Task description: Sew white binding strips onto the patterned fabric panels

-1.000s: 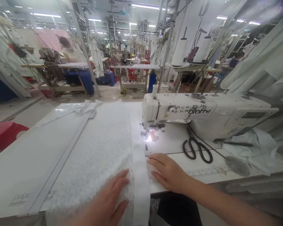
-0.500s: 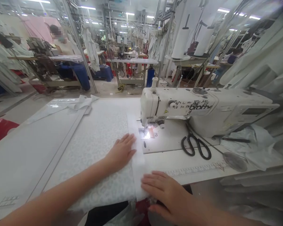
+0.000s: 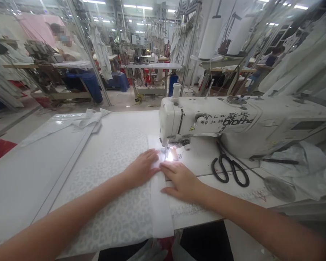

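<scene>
A pale fabric with a grey leopard-like print (image 3: 116, 203) lies over the table, a plain white strip (image 3: 161, 214) running along its right edge. My left hand (image 3: 143, 166) rests flat on the fabric beside the strip, fingers stretched toward the needle. Just to its right, my right hand (image 3: 180, 181) lies with fingers extended over the strip, its fingertips close to my left thumb. Both hands are open and press on the cloth from above. The lit needle area of the white sewing machine (image 3: 206, 117) is right in front of my fingertips.
Black-handled scissors (image 3: 229, 168) lie on the machine bed at right, near a crumpled cloth (image 3: 301, 166). A ruler scale (image 3: 190, 210) runs along the table's front. White board-like sheets (image 3: 43, 163) cover the left side. Thread cones (image 3: 210, 38) stand behind. A person (image 3: 66, 43) sits far left.
My right hand has moved forward from the strip's near end to beside the needle area. My left hand has shifted slightly forward and right. The view has turned a little.
</scene>
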The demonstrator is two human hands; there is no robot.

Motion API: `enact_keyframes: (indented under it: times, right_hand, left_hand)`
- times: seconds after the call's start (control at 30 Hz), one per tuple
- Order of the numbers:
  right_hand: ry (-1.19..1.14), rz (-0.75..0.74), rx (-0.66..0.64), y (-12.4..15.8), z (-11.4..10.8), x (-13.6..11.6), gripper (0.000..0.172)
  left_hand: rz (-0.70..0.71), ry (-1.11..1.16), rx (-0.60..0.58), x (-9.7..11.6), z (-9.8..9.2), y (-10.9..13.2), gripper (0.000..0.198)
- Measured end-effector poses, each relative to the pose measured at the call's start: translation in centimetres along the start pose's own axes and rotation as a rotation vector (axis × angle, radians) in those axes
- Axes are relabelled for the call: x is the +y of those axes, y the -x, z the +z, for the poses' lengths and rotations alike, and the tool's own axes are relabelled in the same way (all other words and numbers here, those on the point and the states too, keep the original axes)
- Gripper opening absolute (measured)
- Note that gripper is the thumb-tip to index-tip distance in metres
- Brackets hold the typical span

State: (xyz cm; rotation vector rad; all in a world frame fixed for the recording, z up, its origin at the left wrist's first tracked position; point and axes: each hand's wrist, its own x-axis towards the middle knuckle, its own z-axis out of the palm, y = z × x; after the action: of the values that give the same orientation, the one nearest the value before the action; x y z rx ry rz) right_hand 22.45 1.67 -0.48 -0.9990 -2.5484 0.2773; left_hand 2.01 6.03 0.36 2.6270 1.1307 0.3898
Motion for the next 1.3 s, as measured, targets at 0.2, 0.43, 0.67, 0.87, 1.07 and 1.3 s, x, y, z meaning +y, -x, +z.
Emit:
enact_keyframes:
  times: [0.2, 0.43, 0.67, 0.87, 1.07, 1.3]
  right_hand:
    - [0.029, -0.012, -0.024, 1.9, -0.2, 0.3, 0.071]
    - [0.049, 0.035, -0.059, 2.5, -0.7, 1.0, 0.071]
    - [0.054, 0.066, -0.053, 2.1, -0.7, 1.7, 0.068]
    - [0.054, 0.091, -0.07, 1.9, -0.8, 2.0, 0.069]
    - [0.035, 0.101, -0.082, 1.7, -0.9, 2.0, 0.069]
    - [0.021, 0.092, -0.049, 1.7, -0.9, 2.0, 0.068]
  left_hand:
    - [0.007, -0.021, 0.021, 0.4, 1.3, -0.1, 0.033]
    - [0.011, 0.005, 0.004, 0.8, 1.6, -1.2, 0.04]
    - [-0.017, 0.045, -0.016, 0.2, 1.6, -2.2, 0.032]
    - [0.001, 0.07, -0.01, 0.1, 1.3, -2.8, 0.026]
    - [0.011, 0.05, -0.004, 0.0, 1.3, -2.8, 0.023]
    - [0.016, 0.046, 0.012, 0.0, 1.3, -3.0, 0.022]
